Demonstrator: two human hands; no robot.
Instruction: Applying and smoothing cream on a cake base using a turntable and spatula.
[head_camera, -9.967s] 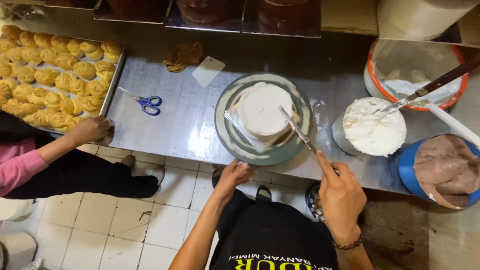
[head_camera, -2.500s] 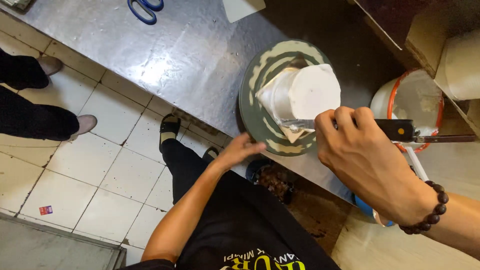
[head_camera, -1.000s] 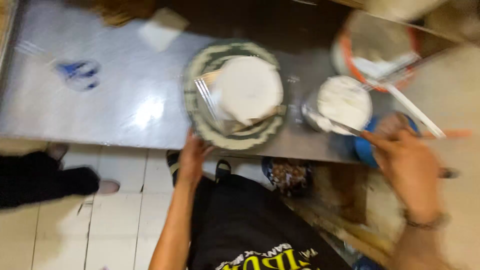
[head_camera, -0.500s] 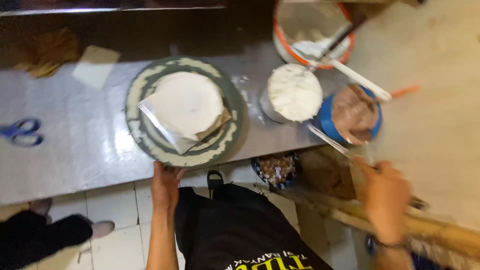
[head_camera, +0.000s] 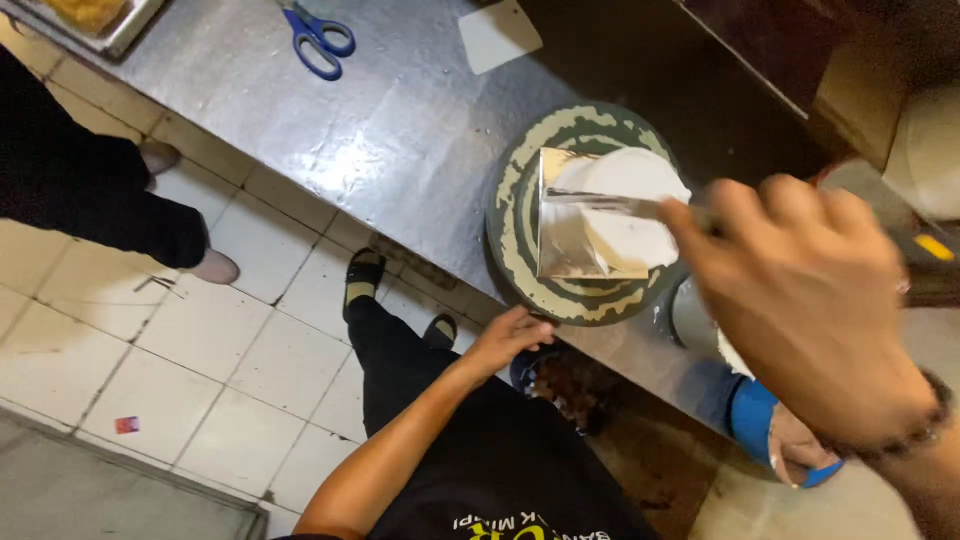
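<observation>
The right hand (head_camera: 815, 300) is closing around the handle of a palette knife (head_camera: 610, 206), its fingers curled over it, and is laying the flat blade across the top of the small white cake (head_camera: 628, 210), a hold that keeps the blade level with the cream; the cake is sitting on a shiny square board (head_camera: 565, 225) at the middle of a round green turntable (head_camera: 520, 210), near the front edge of the steel tabletop (head_camera: 400, 130); the left hand (head_camera: 510, 335) is resting half open at that front edge, fingertips against the turntable's rim, placed as if to steady or spin it, gripping nothing; blue-handled scissors (head_camera: 322, 38) are lying toward the tabletop's far left, beside a pale scraper card (head_camera: 500, 35)
</observation>
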